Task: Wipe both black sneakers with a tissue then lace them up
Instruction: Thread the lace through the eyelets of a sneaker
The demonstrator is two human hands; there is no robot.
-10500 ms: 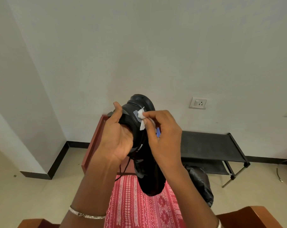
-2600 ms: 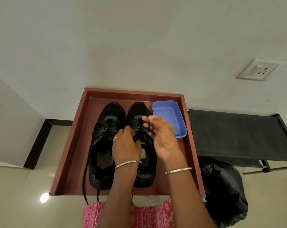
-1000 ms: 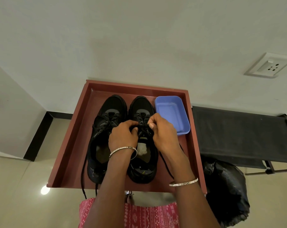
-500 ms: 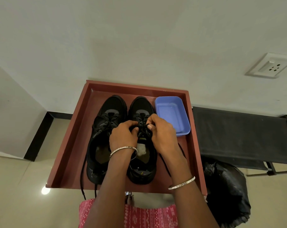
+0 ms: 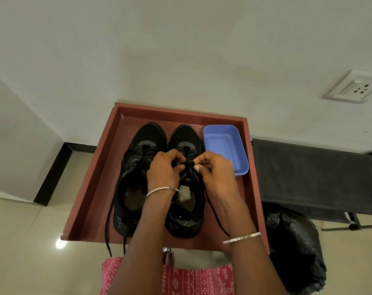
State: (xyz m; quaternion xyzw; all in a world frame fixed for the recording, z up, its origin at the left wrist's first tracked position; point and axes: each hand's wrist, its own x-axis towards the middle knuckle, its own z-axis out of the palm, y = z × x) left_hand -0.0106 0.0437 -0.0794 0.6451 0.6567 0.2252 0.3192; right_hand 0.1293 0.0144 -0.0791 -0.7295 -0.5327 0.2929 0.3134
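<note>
Two black sneakers stand side by side, toes away from me, in a reddish-brown tray. Over the right sneaker my left hand and my right hand each pinch its black lace at the tongue, fingertips nearly meeting. A crumpled white tissue lies inside this shoe. The left sneaker has loose laces trailing over the tray's near edge.
A shallow blue plastic tub sits in the tray's far right corner. A black folding rack stands to the right, with a black plastic bag on the floor beside it. A white wall with a socket is behind.
My hands have drawn slightly apart while pinching the right sneaker's lace. Ten seconds ago I held a sneaker up and wiped it with the tissue; both shoes now sit in the tray.
</note>
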